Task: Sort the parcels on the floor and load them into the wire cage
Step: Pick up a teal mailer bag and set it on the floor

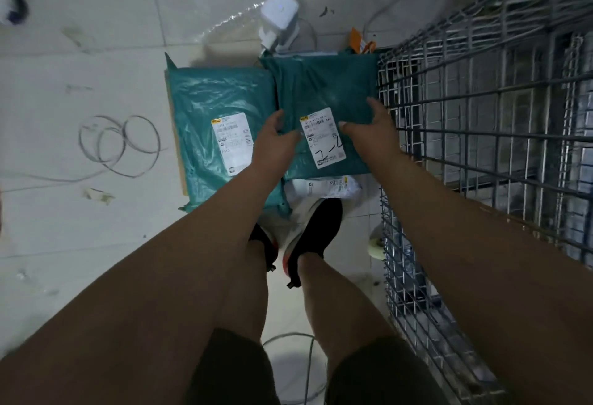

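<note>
At nine o'clock a teal mailer lies flat on the tiled floor, probably set aside. The left hand and right hand clasp the central teal parcel by its edges, label up, likely for sorting. The wire cage stands at three o'clock.

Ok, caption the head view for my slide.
Left hand and right hand hold a teal parcel beside the wire cage.
</note>
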The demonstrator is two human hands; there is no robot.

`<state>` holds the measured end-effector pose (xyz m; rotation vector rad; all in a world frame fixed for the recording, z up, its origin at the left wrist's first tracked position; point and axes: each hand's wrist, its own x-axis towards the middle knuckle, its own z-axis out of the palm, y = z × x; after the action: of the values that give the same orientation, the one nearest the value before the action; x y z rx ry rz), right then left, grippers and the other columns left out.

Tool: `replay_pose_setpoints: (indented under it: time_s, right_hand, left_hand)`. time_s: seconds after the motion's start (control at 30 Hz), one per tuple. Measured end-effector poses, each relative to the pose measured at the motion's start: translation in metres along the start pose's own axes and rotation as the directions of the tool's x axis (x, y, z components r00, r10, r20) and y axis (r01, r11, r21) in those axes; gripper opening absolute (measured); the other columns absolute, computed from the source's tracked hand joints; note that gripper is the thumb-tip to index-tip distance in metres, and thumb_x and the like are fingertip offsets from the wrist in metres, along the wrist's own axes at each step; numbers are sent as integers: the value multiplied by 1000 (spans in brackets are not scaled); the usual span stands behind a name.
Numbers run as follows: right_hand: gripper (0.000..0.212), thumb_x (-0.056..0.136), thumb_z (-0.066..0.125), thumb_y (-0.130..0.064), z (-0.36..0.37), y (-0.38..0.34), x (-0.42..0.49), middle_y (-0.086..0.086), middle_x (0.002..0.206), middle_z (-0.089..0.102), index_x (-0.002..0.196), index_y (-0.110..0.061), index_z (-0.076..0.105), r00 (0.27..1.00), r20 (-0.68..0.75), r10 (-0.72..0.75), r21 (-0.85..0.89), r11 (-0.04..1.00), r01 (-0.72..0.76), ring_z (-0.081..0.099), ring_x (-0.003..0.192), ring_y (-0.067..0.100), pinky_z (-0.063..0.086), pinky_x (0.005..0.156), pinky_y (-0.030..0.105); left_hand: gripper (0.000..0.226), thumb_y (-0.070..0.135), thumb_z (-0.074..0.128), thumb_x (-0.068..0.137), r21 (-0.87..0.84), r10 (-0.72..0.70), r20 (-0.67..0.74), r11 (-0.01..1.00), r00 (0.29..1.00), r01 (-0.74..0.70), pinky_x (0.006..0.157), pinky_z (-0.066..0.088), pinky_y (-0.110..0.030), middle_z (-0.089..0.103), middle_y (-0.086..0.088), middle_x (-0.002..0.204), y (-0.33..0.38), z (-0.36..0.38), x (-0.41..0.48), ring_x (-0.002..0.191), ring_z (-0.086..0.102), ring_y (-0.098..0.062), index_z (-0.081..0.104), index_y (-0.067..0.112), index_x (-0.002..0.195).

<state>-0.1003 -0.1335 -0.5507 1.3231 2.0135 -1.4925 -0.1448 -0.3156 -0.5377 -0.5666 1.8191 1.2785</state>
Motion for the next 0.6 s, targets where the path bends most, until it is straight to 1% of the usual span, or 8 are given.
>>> replay_pose_setpoints:
  time_s: [0.03,0.1,0.17,0.3,0.37,0.47,0.5,0.6]
  right_hand:
    - [77,79,83,-14,1,-10,-11,7,138,60,148,-19,49,999,32,-11,-52,999,12,64,106,9,56,87,22]
    - [76,84,83,-18,7,-34,-37,8,141,58,151,-17,47,992,116,-59,-174,982,79,63,106,12,55,79,17]
    - [75,87,82,-24,14,-65,-66,6,148,52,152,-21,46,969,225,-98,-261,953,157,58,118,18,52,84,16]
    - [73,87,81,-30,27,-141,-133,5,151,51,151,-21,47,887,425,-182,-374,856,355,55,128,22,46,103,30]
    - [68,86,80,-30,29,-183,-174,0,140,60,147,-22,51,852,482,-204,-362,839,406,60,117,21,49,99,34]
    - [51,87,78,-22,31,-240,-246,-23,97,61,135,-22,62,784,539,-307,-295,803,517,66,110,20,51,84,27]
    - [50,88,77,-22,32,-255,-272,-20,100,63,135,-21,61,755,569,-327,-279,786,551,66,111,19,51,82,24]
    - [60,88,78,-30,35,-291,-352,-1,135,61,143,-26,54,665,666,-337,-256,734,629,60,120,18,49,96,29]
  left_hand:
    - [61,5,64,94,-12,19,-30,1000,999,-19,82,52,-13,61,2,130,4,-6,-12,101,65,10,47,15,152]
    - [59,2,64,93,-3,52,-68,999,996,-52,80,49,-16,63,1,128,15,-21,-38,99,64,3,50,17,149]
    - [61,5,66,93,-11,70,-87,997,994,-72,82,48,-23,61,-2,133,28,-39,-64,112,63,-13,50,22,149]
    - [56,7,66,94,-25,126,-162,991,979,-132,66,49,-13,65,2,128,63,-92,-131,107,65,-12,55,30,144]
    - [52,10,66,95,-31,158,-205,985,966,-168,75,50,-17,66,2,126,87,-123,-178,107,67,-13,56,30,142]
    - [49,12,67,96,-50,188,-292,976,938,-211,87,53,-25,69,-1,123,118,-174,-260,104,69,-15,58,24,143]
    - [47,13,67,97,-46,198,-327,973,924,-225,87,52,-22,69,-1,122,125,-191,-291,102,69,-14,58,24,142]
    - [42,20,67,98,-9,234,-422,965,876,-263,77,46,-5,70,1,119,135,-237,-379,99,67,-7,61,26,138]
